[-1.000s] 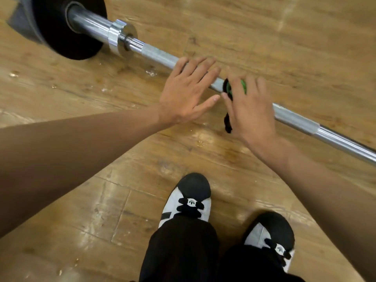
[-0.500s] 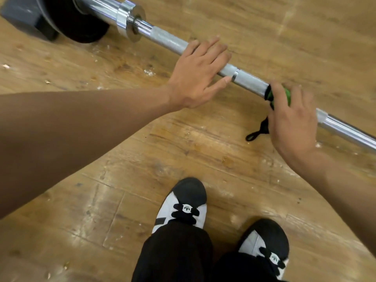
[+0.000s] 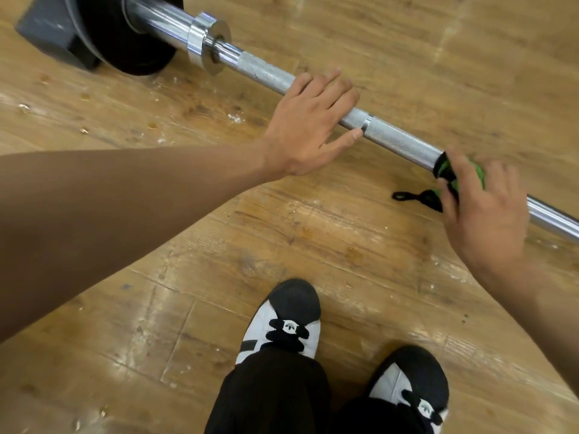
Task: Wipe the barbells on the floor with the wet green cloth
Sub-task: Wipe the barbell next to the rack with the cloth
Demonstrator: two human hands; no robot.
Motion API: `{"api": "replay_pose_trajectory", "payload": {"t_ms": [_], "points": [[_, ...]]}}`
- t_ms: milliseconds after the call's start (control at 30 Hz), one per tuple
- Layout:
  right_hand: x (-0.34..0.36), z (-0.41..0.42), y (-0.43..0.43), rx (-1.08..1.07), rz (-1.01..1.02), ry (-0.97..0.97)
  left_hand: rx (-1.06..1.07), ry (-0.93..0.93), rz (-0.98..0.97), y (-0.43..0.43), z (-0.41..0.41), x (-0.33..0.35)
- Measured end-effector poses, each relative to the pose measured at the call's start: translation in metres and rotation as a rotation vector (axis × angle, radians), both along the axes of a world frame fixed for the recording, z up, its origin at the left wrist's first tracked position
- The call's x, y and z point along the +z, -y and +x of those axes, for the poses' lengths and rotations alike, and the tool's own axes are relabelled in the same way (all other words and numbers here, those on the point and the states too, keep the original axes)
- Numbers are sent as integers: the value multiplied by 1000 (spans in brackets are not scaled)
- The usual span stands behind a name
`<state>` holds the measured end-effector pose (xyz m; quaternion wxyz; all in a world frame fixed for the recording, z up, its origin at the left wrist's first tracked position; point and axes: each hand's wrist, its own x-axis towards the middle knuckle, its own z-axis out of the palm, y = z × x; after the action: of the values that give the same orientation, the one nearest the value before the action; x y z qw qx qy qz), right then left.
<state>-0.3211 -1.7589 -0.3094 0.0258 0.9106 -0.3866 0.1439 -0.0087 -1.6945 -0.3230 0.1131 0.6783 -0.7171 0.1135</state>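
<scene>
A chrome barbell point(image 3: 398, 142) lies on the wooden floor, running from the upper left down to the right edge. A black weight plate point(image 3: 125, 42) sits on its upper left end, inside a steel collar point(image 3: 208, 42). My left hand point(image 3: 313, 126) rests flat on the knurled shaft with straight fingers. Further right, my right hand point(image 3: 482, 208) grips the green cloth point(image 3: 451, 175) wrapped around the bar. A black loop of the cloth point(image 3: 413, 197) trails on the floor beside it.
A grey block point(image 3: 50, 29) stands by the plate at the upper left. My two black and white shoes point(image 3: 282, 321) stand on the floor below the bar. White specks and wet marks dot the wooden floor point(image 3: 156, 214).
My right hand has slid the green cloth along the bar to the right, away from my left hand. The left hand stays resting on the shaft.
</scene>
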Motion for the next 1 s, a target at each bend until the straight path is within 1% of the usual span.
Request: {"api": "replay_pose_trajectory", "payload": {"t_ms": [67,167,233,367,433,567,700,800,900,967,1000], "points": [[2,24,-5,-37,11,-11,0,3,23,-4,-3,2],[6,74,-12,15,54,-4,15,5,67,-15,-5,2],[5,85,-15,37,55,0,23,10,82,-22,-6,1],[-3,54,-26,118,-30,-8,10,14,102,-40,-10,2],[-4,47,-29,169,-22,-4,10,21,119,-51,-11,6],[-7,40,-46,187,-63,-1,-28,10,195,-73,-13,15],[-6,29,-64,192,-115,4,-158,30,257,-83,-6,29],[-7,25,-75,169,-117,-11,-238,58,330,-75,11,39],[3,34,-97,46,-11,-24,-175,55,302,-79,5,30],[10,59,-111,-88,50,7,-132,-4,263,-85,-4,23],[12,73,-114,-121,62,20,-125,-27,252,-88,-4,22]]}}
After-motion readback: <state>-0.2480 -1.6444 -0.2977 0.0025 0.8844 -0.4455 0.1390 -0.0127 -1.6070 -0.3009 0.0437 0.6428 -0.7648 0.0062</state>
